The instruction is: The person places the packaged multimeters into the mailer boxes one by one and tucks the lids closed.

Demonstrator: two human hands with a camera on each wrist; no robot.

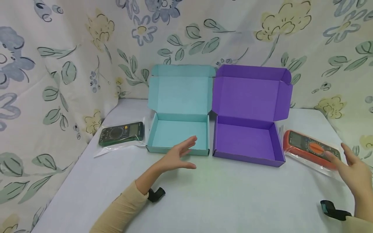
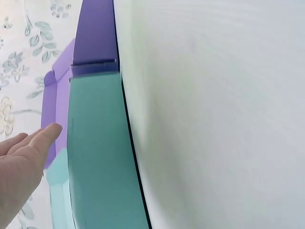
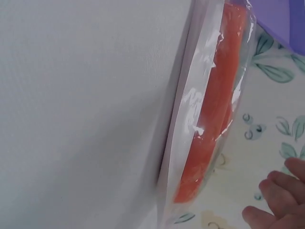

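Note:
My left hand (image 1: pixel 176 156) hovers at the front wall of the teal box (image 1: pixel 177 150), thumb and fingers spread with nothing between them. In the left wrist view, its fingers (image 2: pixel 44 136) show beside the box's outer wall. My right hand (image 1: pixel 356 170) is at the near right end of an orange multimeter (image 1: pixel 316 148) in a clear plastic bag. The thumb overlaps the meter in the head view, but the right wrist view shows the fingers (image 3: pixel 281 191) apart from the bagged multimeter (image 3: pixel 214 105). Beside the meter stands an open purple box (image 1: pixel 247 158).
A green-and-black multimeter (image 1: pixel 120 133) in a clear bag lies left of the teal box. Both boxes have raised lids, the teal lid (image 1: pixel 180 94) and the purple lid (image 1: pixel 247 97), in front of a floral cloth (image 1: pixel 87 48). A white surface (image 1: pixel 233 200) lies beneath everything.

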